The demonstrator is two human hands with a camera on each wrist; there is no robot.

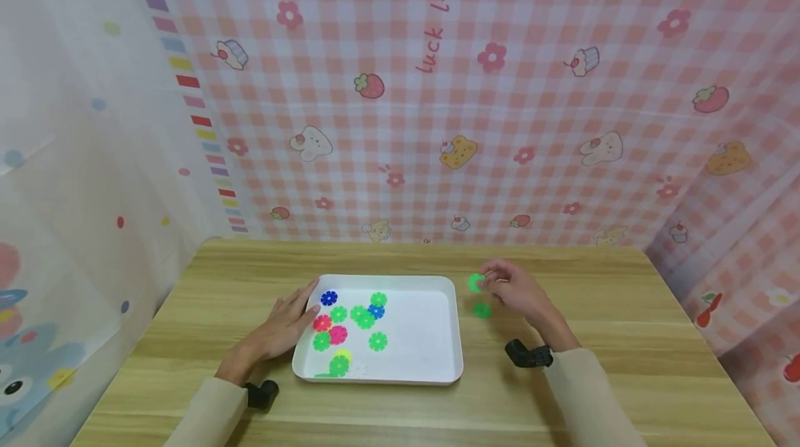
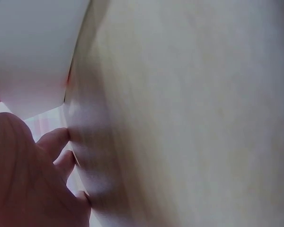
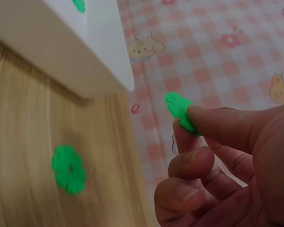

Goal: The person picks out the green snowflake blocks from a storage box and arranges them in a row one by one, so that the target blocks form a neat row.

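Between thumb and index finger my right hand (image 1: 514,289) pinches a green snowflake-shaped plastic disc (image 3: 180,111), held above the table to the right of the tray. Below that hand, a second green disc (image 3: 68,169) lies flat on the wood. My left hand (image 1: 282,325) rests at the left side of the white tray (image 1: 431,364), thumb over its rim and the other fingers along the outside, fairly straight. In the left wrist view its fingertips (image 2: 61,137) touch down by the tray's outer wall. Inside the tray lie several green discs (image 1: 378,341), plus blue (image 1: 328,298), pink (image 1: 338,334) and yellow ones.
The wooden table (image 1: 600,287) ends at a pink checked cloth (image 1: 525,100) hanging behind it. Another pale cloth (image 1: 94,155) hangs on the left. Each wrist wears a black camera mount (image 1: 528,355).
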